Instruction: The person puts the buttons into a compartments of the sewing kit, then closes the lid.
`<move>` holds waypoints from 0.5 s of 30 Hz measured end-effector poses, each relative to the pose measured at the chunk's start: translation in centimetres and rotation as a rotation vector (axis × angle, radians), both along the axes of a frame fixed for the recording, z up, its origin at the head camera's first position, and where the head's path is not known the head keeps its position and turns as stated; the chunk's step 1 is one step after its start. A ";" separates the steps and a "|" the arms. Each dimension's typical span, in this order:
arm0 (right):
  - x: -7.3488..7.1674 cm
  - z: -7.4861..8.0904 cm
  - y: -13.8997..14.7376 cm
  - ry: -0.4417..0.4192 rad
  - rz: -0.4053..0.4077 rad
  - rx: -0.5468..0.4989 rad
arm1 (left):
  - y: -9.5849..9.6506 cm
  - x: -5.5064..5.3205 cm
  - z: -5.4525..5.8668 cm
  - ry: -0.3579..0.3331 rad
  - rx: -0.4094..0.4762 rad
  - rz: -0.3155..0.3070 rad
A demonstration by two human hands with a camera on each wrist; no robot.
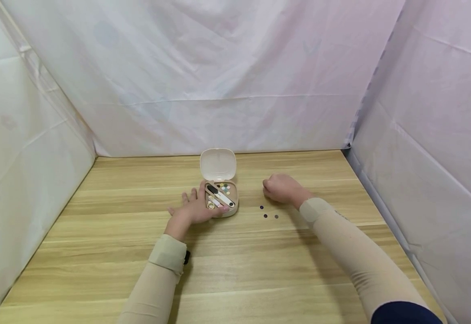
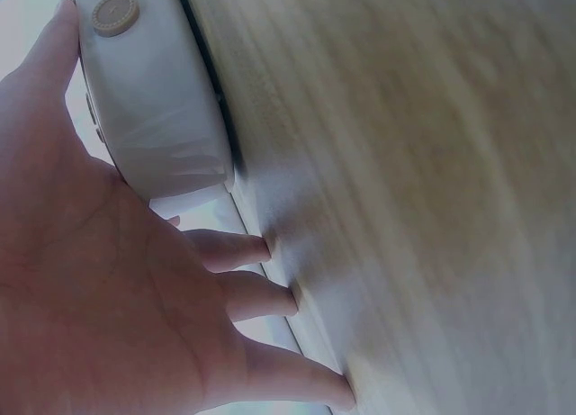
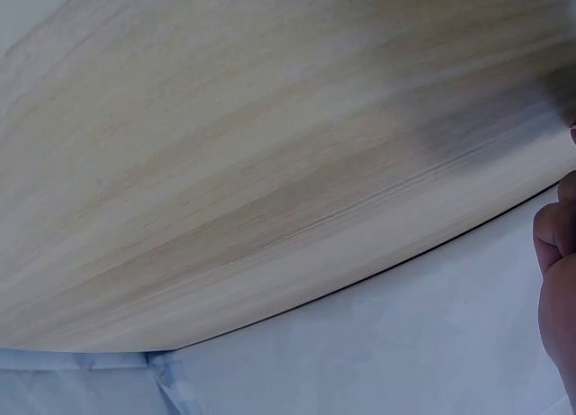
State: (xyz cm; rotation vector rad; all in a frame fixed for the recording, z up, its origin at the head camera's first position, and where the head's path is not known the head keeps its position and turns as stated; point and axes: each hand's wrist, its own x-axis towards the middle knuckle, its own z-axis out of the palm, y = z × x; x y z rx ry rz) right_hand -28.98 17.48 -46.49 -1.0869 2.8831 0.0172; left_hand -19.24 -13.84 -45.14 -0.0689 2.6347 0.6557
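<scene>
A small cream sewing kit box (image 1: pixel 230 212) stands on the table with its lid (image 1: pixel 218 164) raised. In it lie dark-and-white scissors (image 1: pixel 222 196) and several buttons (image 1: pixel 224 186) in pale and dark colours. My left hand (image 1: pixel 192 210) spreads around the box's left side, its thumb along the front; in the left wrist view other fingertips touch the table. To the right of the box, my right hand (image 1: pixel 282 188) has its fingers curled, low above or at the table. Whether it holds anything is hidden. Nearer me lie three small dark buttons (image 1: pixel 265 216).
The wood-grain table (image 1: pixel 235 274) extends around the box. White cloth hangs behind it (image 1: pixel 219 112) and at both sides. A round tan knob (image 2: pixel 115 14) shows on the box wall in the left wrist view.
</scene>
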 end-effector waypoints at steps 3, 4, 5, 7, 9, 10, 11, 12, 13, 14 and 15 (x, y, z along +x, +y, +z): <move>0.0 0.0 0.0 0.000 0.005 0.004 | 0.0 0.0 -0.1 0.001 0.002 0.001; 0.1 -0.1 0.0 0.001 0.005 0.004 | 0.0 0.0 -0.1 0.002 0.003 0.002; 0.1 -0.1 0.0 0.003 0.006 0.001 | 0.0 0.0 -0.1 0.002 0.004 0.002; 0.1 -0.1 0.0 0.009 0.009 -0.005 | 0.0 0.0 -0.1 0.000 0.005 0.002; 0.2 -0.2 0.0 0.012 0.013 -0.013 | 0.0 0.0 -0.1 0.000 0.006 0.003; 0.2 -0.2 0.0 0.014 0.014 -0.015 | 0.0 0.0 -0.1 -0.001 0.006 0.003; 0.2 -0.2 0.0 0.015 0.016 -0.018 | 0.0 0.0 -0.1 -0.002 0.007 0.004; 0.2 -0.2 0.0 0.017 0.019 -0.019 | 0.0 0.0 -0.1 -0.004 0.006 0.004; 0.2 -0.2 0.0 0.018 0.021 -0.018 | 0.0 0.0 -0.1 -0.005 0.004 0.005; 0.2 -0.2 0.0 0.018 0.023 -0.018 | 0.0 -0.1 -0.1 -0.005 0.002 0.006; 0.2 -0.3 0.0 0.018 0.024 -0.017 | 0.0 -0.1 -0.1 -0.006 0.000 0.006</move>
